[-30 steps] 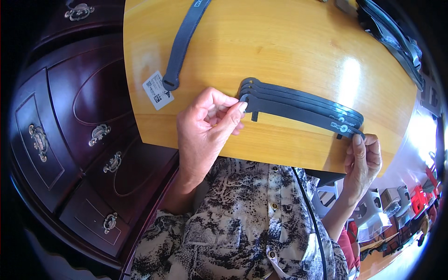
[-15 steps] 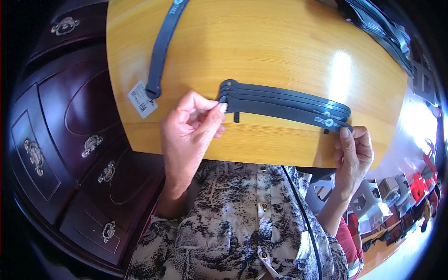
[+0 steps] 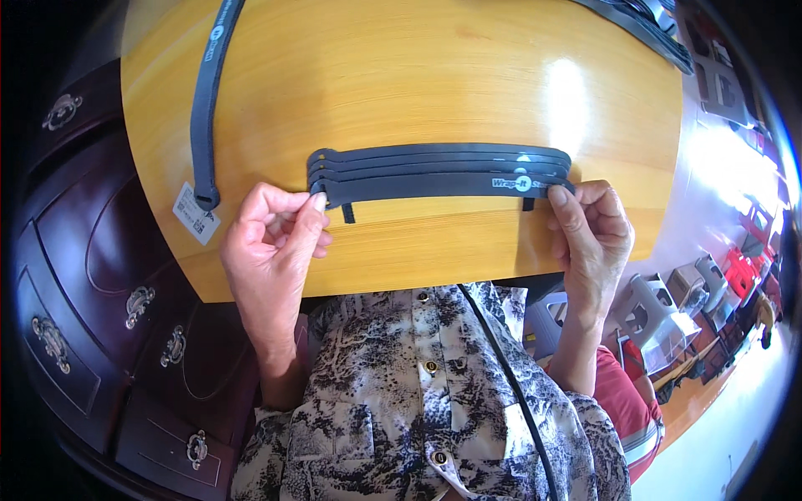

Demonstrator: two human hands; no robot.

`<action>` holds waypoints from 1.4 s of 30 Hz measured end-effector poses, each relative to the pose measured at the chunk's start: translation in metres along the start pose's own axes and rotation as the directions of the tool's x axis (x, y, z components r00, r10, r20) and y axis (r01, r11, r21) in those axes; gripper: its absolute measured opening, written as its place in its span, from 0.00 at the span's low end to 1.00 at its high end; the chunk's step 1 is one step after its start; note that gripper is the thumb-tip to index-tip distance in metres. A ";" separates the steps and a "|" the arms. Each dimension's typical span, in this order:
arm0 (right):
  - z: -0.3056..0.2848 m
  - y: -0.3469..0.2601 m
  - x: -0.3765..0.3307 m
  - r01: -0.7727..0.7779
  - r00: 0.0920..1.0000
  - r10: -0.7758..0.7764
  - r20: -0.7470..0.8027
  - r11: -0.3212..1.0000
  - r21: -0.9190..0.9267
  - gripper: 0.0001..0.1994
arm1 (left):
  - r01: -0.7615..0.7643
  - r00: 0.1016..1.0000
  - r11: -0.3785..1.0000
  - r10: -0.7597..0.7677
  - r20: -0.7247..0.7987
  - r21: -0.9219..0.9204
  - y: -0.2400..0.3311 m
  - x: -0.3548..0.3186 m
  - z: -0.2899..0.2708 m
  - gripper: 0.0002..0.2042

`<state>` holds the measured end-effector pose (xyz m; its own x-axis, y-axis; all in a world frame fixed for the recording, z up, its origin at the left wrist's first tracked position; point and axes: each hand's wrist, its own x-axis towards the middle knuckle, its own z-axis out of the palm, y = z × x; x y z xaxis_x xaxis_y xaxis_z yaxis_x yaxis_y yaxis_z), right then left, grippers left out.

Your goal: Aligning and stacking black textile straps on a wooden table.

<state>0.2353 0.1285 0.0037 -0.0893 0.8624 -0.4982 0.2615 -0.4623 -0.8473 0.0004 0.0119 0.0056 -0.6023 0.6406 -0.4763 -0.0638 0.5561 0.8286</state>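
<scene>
Just in front of me, a dark grey cable strap (image 3: pixel 426 188) lies along the near side of several matching straps (image 3: pixel 434 154), which overlap in a fanned row. My left hand (image 3: pixel 271 238) pinches its left end between thumb and fingers, near the slotted ends of the others. At the other end, my right hand (image 3: pixel 595 234) pinches the strap's rounded tip, close to a pale printed mark. Two short black tabs (image 3: pixel 348 214) stick out from under the strap on the near side. What lies beneath the stack is hidden.
Another dark strap (image 3: pixel 203 125) with a white label tag (image 3: pixel 195 215) lies on the wooden table (image 3: pixel 401 83) at left. A heap of dark straps (image 3: pixel 647 33) sits at the far right edge. Dark carved drawers (image 3: pixel 75 250) stand left; grey stools (image 3: pixel 652 309) stand right.
The whole view has shifted, so the table and straps sit farther left. My right hand has brought its end of the front strap nearer the others; both pinches are kept.
</scene>
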 end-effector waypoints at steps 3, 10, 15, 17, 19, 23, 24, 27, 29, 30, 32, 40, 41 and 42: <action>0.000 0.002 0.002 -0.006 0.999 0.005 0.036 1.000 0.016 0.07 | -0.005 1.000 1.000 0.005 0.008 0.001 -0.002 -0.001 -0.001 0.05; -0.002 -0.003 0.002 -0.038 0.999 0.038 0.027 0.999 0.003 0.07 | -0.014 1.000 0.999 0.014 0.004 0.045 0.004 -0.001 0.002 0.06; -0.001 -0.001 0.003 -0.025 0.999 0.024 0.035 1.000 0.011 0.08 | -0.010 1.000 0.998 0.011 -0.006 0.056 0.004 0.000 0.002 0.06; -0.001 -0.003 0.003 -0.026 0.999 0.026 0.031 1.000 0.009 0.08 | -0.012 1.000 0.998 0.012 -0.002 0.054 0.005 0.000 0.003 0.06; 0.000 -0.003 0.003 -0.027 0.999 0.027 0.029 1.000 0.007 0.08 | -0.011 1.000 0.998 0.012 -0.014 0.055 0.005 0.000 0.003 0.06; 0.001 -0.003 0.003 -0.031 0.999 0.031 0.026 1.000 -0.004 0.08 | -0.019 1.000 0.998 0.019 -0.005 0.066 0.005 0.000 0.002 0.06; 0.001 -0.003 0.003 -0.031 0.999 0.031 0.030 1.000 0.002 0.08 | -0.012 1.000 0.998 0.012 -0.009 0.063 0.005 0.000 0.002 0.06; 0.000 -0.002 0.003 -0.034 0.999 0.033 0.027 0.999 0.009 0.08 | -0.006 1.000 0.998 0.006 -0.011 0.063 0.005 0.000 0.002 0.06; 0.001 -0.001 0.003 -0.031 0.999 0.030 0.026 1.000 0.004 0.08 | -0.006 1.000 0.998 0.007 -0.009 0.066 0.005 0.000 0.002 0.06; 0.000 -0.001 0.003 -0.029 0.999 0.029 0.026 1.000 -0.002 0.08 | -0.005 1.000 0.998 0.006 -0.009 0.067 0.005 0.000 0.002 0.06; 0.001 -0.001 0.003 -0.034 0.999 0.034 0.023 0.999 0.000 0.09 | -0.004 1.000 0.998 0.004 -0.007 0.068 0.005 0.000 0.003 0.06; 0.002 -0.003 0.003 -0.036 0.999 0.036 0.017 0.999 -0.013 0.09 | -0.005 1.000 0.997 0.005 0.002 0.081 0.005 0.000 0.001 0.06; 0.002 -0.003 0.003 -0.032 0.999 0.032 0.018 0.999 -0.010 0.09 | -0.006 1.000 0.997 0.005 0.004 0.081 0.006 0.001 0.001 0.06; 0.002 -0.003 0.003 -0.028 0.999 0.028 0.021 1.000 -0.007 0.09 | -0.005 1.000 0.996 0.005 0.006 0.086 0.006 0.000 0.001 0.06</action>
<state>0.2323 0.1320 0.0040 -0.1020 0.8447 -0.5254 0.2705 -0.4847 -0.8318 0.0008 0.0159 0.0097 -0.5981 0.6462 -0.4741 0.0080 0.5963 0.8027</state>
